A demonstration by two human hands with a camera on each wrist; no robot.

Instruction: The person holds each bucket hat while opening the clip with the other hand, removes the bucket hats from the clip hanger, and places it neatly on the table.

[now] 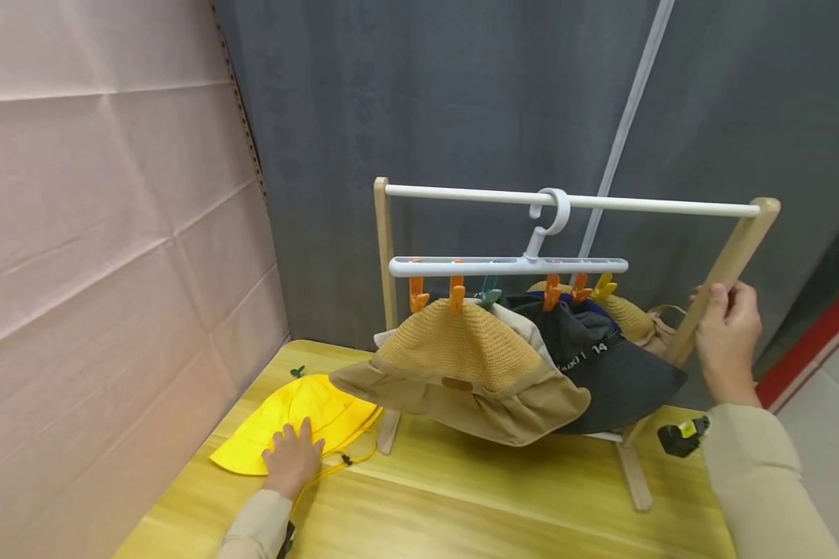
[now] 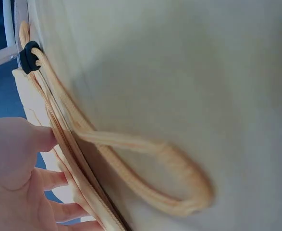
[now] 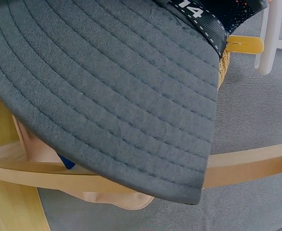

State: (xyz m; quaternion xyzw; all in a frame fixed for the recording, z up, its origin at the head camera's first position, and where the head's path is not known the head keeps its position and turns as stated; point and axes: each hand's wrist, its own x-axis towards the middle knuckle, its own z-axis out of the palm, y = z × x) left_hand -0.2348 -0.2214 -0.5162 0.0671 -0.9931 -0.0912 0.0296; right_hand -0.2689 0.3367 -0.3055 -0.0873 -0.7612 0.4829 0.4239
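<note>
A yellow bucket hat point(image 1: 315, 407) lies on the wooden table at the left. My left hand point(image 1: 294, 460) rests on its near side with fingers spread. The hat's cord point(image 2: 121, 139) loops over the table beside that hand, with a dark toggle point(image 2: 30, 57) on it. My right hand point(image 1: 729, 334) grips the right wooden post point(image 1: 730, 256) of a small hanging rack, thumb in front. From the rack's white rod point(image 1: 461, 194) hangs a white hanger point(image 1: 506, 267). Clipped under it are a tan straw-and-cloth hat point(image 1: 461, 349), a dark grey hat point(image 3: 112, 96) and others partly hidden behind.
Orange, green and yellow clips point(image 1: 604, 286) line the hanger. A small green sprout-shaped piece point(image 1: 297, 372) shows at the yellow hat's far edge. The rack's feet point(image 1: 632, 475) stand on the table point(image 1: 461, 505). Pink fabric point(image 1: 112, 233) borders the left, a grey curtain point(image 1: 419, 93) the back.
</note>
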